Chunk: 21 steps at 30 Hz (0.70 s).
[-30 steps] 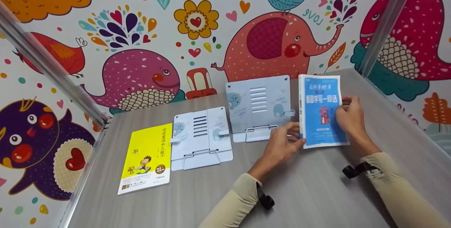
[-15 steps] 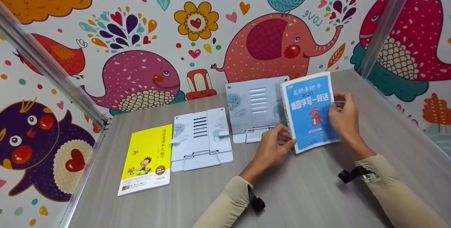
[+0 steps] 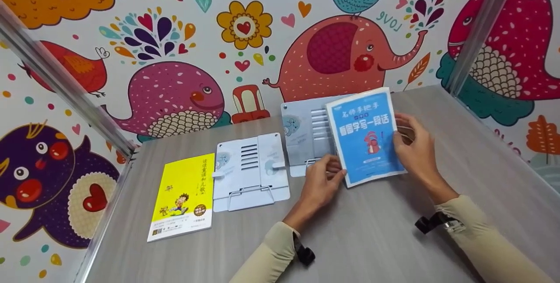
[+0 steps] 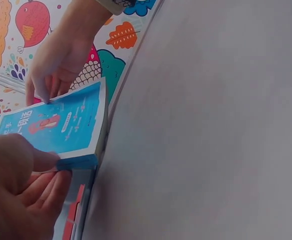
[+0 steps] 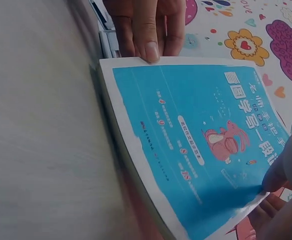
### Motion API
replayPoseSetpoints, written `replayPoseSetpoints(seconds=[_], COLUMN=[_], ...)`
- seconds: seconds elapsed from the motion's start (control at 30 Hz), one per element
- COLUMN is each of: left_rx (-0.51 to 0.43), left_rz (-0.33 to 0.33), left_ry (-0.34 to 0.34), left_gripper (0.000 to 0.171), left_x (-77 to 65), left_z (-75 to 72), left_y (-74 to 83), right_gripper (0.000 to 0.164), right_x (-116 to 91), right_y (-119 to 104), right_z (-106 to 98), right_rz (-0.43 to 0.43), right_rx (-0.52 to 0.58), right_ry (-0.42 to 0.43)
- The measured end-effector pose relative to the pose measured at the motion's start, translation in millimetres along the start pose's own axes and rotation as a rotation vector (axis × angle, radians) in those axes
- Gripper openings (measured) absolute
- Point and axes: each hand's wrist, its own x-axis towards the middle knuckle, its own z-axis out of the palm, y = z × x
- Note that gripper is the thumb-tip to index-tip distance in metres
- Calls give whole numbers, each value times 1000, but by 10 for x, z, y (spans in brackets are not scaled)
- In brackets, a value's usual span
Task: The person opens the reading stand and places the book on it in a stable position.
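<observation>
A blue book with a white border and a pink rabbit on its cover is held up between both hands, tilted. My left hand pinches its lower left edge, thumb on the cover and fingers behind. On the opposite side my right hand grips the right edge, its thumb pressed on the cover. Behind the book stands a pale metal book stand, its right half hidden by the book. In the left wrist view the blue book shows its thick lower edge raised off the tabletop.
Another white book stand with slots and a wire ledge stands left of the first. Beside it a yellow book lies flat on the grey wood-grain table. A cartoon-printed wall closes off the back, with metal rails at the corners.
Both hands have carried the blue book leftward, from beside the rear book stand to in front of its right half. The book has tilted along the way.
</observation>
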Motion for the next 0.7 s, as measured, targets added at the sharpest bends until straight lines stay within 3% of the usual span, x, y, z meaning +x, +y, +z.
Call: replayPoseSetpoints(seconds=[0.37,0.7], left_rx=[19,-20], left_rz=[-29,-3], left_ry=[61,159], left_gripper=[37,38], left_x=[-110,-44], left_z=[-346,-661], left_y=[-68,-53], right_gripper=[57,67], right_x=[-157,-136], right_y=[-92,-295], right_z=[223,375], right_rz=[-95,-184], right_rx=[8,53], right_ry=[-83,-159])
